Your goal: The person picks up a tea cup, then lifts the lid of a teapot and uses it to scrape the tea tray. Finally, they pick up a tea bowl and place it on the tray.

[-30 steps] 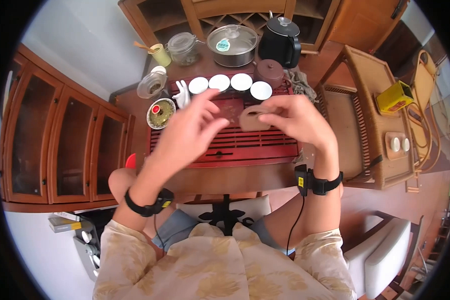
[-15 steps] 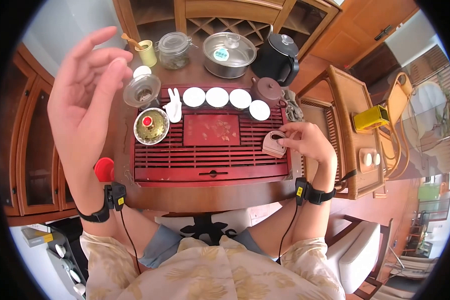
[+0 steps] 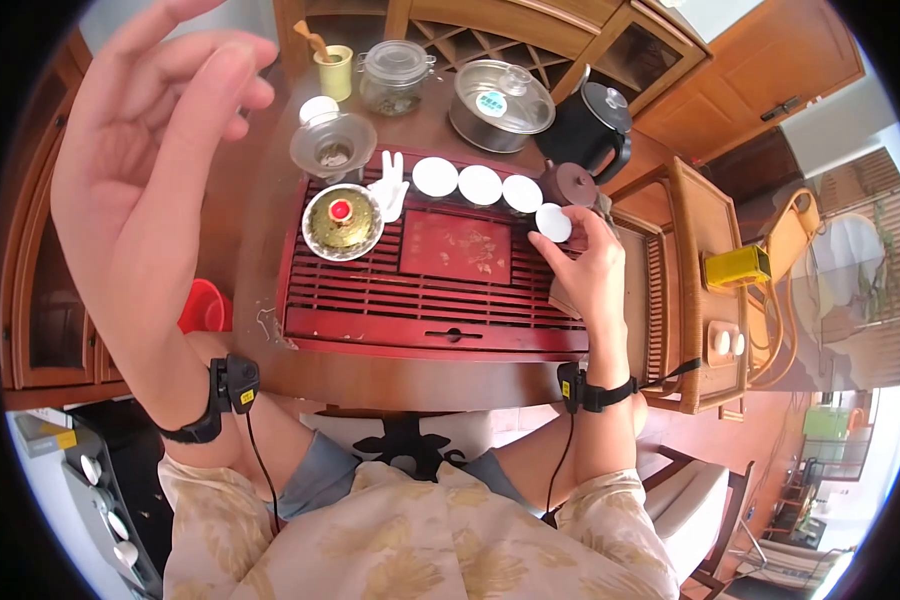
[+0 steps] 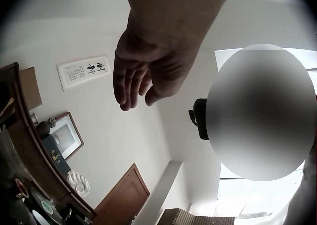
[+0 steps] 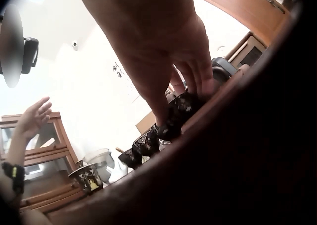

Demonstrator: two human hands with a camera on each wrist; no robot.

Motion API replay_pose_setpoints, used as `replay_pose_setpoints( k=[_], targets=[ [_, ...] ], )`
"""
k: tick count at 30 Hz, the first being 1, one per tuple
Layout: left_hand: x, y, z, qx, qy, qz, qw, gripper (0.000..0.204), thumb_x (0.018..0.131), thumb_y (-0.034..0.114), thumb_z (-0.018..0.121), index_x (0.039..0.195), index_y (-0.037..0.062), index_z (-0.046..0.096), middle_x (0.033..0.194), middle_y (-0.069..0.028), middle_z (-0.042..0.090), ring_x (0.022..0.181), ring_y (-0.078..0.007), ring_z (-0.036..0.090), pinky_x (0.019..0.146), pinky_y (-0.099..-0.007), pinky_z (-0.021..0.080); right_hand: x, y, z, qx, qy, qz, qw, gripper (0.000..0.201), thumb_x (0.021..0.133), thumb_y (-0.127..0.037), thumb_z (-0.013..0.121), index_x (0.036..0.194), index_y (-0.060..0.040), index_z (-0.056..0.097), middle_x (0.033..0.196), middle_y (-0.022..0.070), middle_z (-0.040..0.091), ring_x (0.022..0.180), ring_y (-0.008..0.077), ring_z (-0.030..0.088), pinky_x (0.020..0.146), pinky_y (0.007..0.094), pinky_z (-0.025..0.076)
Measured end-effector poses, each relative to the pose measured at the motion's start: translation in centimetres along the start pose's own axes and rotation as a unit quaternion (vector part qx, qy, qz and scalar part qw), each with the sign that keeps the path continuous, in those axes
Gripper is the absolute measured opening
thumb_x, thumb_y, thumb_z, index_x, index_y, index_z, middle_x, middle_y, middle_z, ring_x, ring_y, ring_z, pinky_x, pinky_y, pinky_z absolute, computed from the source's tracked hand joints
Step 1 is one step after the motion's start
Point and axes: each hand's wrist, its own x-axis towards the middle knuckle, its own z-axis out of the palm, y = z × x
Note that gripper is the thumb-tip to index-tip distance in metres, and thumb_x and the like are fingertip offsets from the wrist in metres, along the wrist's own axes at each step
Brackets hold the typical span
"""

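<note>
My right hand (image 3: 592,265) is at the right end of a row of small cups, thumb and fingers gripping the end cup (image 3: 553,223) from both sides. The cups are white inside; in the right wrist view the gripped cup (image 5: 183,105) has a dark patterned outside. Behind it stands a brown teapot (image 3: 570,185). A small tan clay piece (image 3: 564,297) lies on the red slatted tea tray (image 3: 370,335), mostly hidden by my right wrist. My left hand (image 3: 150,150) is raised at the left, holding nothing, fingers loosely bent; the left wrist view shows the hand (image 4: 148,69) against the wall.
On the tray's left stand a lidded bowl (image 3: 343,222) and a white hand-shaped figure (image 3: 391,187). Behind are a strainer (image 3: 333,147), a glass jar (image 3: 395,80), a lidded pot (image 3: 500,105) and a black kettle (image 3: 585,125). A rattan cart (image 3: 690,300) stands at the right.
My right hand has put the tan clay piece down on the tray's right side, then moved to the end cup and gripped it. My left hand has risen away from the tray to the left.
</note>
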Motion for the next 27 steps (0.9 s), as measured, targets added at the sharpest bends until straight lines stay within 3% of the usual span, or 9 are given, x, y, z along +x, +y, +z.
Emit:
replay_pose_setpoints(
  k=[6, 9, 11, 13, 16, 19, 22, 25, 27],
  targets=[
    [0.6, 0.3, -0.5, -0.046, 0.043, 0.002, 0.998, 0.034, 0.112, 0.009, 0.065, 0.143, -0.0039, 0.066, 0.119, -0.0117, 0.08, 0.099, -0.011, 0.073, 0.087, -0.0238, 0.054, 0.0, -2.5, -1.6, 0.084, -0.018, 0.072, 0.994, 0.043, 0.085, -0.014, 0.092, 0.12, 0.0015, 0.072, 0.107, 0.0161, 0.08, 0.099, 0.021, 0.08, 0.083, 0.0361, 0.065],
    [0.8, 1.3, -0.1, -0.082, 0.09, -0.018, 0.992, 0.033, 0.11, 0.01, 0.067, 0.14, -0.0037, 0.066, 0.112, -0.011, 0.08, 0.094, -0.0119, 0.073, 0.083, -0.0245, 0.055, -0.2, -5.7, -1.7, 0.087, -0.055, -0.009, 0.995, 0.046, 0.084, -0.014, 0.093, 0.122, 0.0008, 0.072, 0.108, 0.0149, 0.08, 0.099, 0.0217, 0.08, 0.086, 0.0358, 0.064],
    [1.0, 2.0, 0.4, -0.109, 0.123, -0.025, 0.986, 0.033, 0.109, 0.01, 0.069, 0.138, -0.0036, 0.066, 0.107, -0.0105, 0.08, 0.09, -0.0126, 0.074, 0.081, -0.025, 0.055, -0.2, -6.9, -0.1, 0.069, -0.069, -0.098, 0.99, 0.051, 0.084, -0.017, 0.094, 0.126, 0.0004, 0.071, 0.106, 0.0152, 0.078, 0.092, 0.0219, 0.078, 0.083, 0.0358, 0.063],
    [1.1, 2.7, 0.9, -0.138, 0.156, -0.03, 0.978, 0.032, 0.107, 0.01, 0.071, 0.136, -0.0035, 0.066, 0.102, -0.01, 0.08, 0.087, -0.0133, 0.074, 0.078, -0.0255, 0.056, -0.4, -8.6, 1.9, 0.071, -0.105, -0.071, 0.989, 0.053, 0.084, -0.019, 0.094, 0.126, 0.0003, 0.07, 0.102, 0.0155, 0.076, 0.084, 0.0235, 0.077, 0.076, 0.0384, 0.062],
    [1.1, 3.1, 1.3, -0.185, 0.211, -0.034, 0.959, 0.032, 0.106, 0.01, 0.073, 0.133, -0.0034, 0.066, 0.095, -0.0093, 0.08, 0.082, -0.0143, 0.075, 0.074, -0.0262, 0.056, -0.8, -10.4, 6.0, 0.091, -0.086, -0.069, 0.99, 0.05, 0.084, -0.017, 0.093, 0.124, 0.0002, 0.068, 0.102, 0.0172, 0.075, 0.076, 0.0288, 0.074, 0.073, 0.0418, 0.061],
    [1.0, 2.1, -0.1, -0.204, 0.151, -0.012, 0.967, 0.039, 0.105, 0.001, 0.071, 0.141, -0.0048, 0.059, 0.101, -0.0073, 0.079, 0.087, -0.0079, 0.071, 0.075, -0.0204, 0.054, -0.5, -10.5, 7.9, 0.054, -0.074, -0.09, 0.992, 0.05, 0.082, -0.019, 0.095, 0.121, 0.0005, 0.068, 0.105, 0.0192, 0.075, 0.082, 0.031, 0.075, 0.076, 0.0439, 0.061],
    [1.0, 2.2, -0.8, -0.232, 0.169, -0.013, 0.958, 0.036, 0.106, 0.002, 0.071, 0.139, -0.005, 0.061, 0.099, -0.008, 0.079, 0.085, -0.0084, 0.072, 0.075, -0.0206, 0.054, -0.5, -10.7, 7.8, 0.04, -0.065, -0.115, 0.99, 0.051, 0.083, -0.021, 0.096, 0.12, 0.0004, 0.069, 0.103, 0.0193, 0.075, 0.086, 0.031, 0.075, 0.077, 0.0431, 0.061],
    [1.0, 2.0, -1.4, -0.252, 0.187, -0.004, 0.949, 0.035, 0.106, 0.003, 0.071, 0.139, -0.005, 0.062, 0.099, -0.0077, 0.08, 0.085, -0.0084, 0.072, 0.075, -0.0207, 0.054, 0.1, -11.2, 5.8, 0.042, -0.095, -0.047, 0.993, 0.05, 0.084, -0.023, 0.096, 0.12, 0.0, 0.069, 0.101, 0.0187, 0.074, 0.086, 0.0307, 0.074, 0.077, 0.0423, 0.061],
    [1.0, 1.9, -2.0, -0.257, 0.194, -0.005, 0.947, 0.035, 0.106, 0.003, 0.071, 0.139, -0.005, 0.062, 0.099, -0.0075, 0.08, 0.085, -0.0083, 0.072, 0.075, -0.0208, 0.054, 1.5, -10.6, 4.4, 0.026, -0.024, -0.075, 0.997, 0.046, 0.086, -0.02, 0.094, 0.121, -0.0006, 0.07, 0.108, 0.0178, 0.074, 0.098, 0.0331, 0.073, 0.085, 0.0434, 0.06]
  ],
)
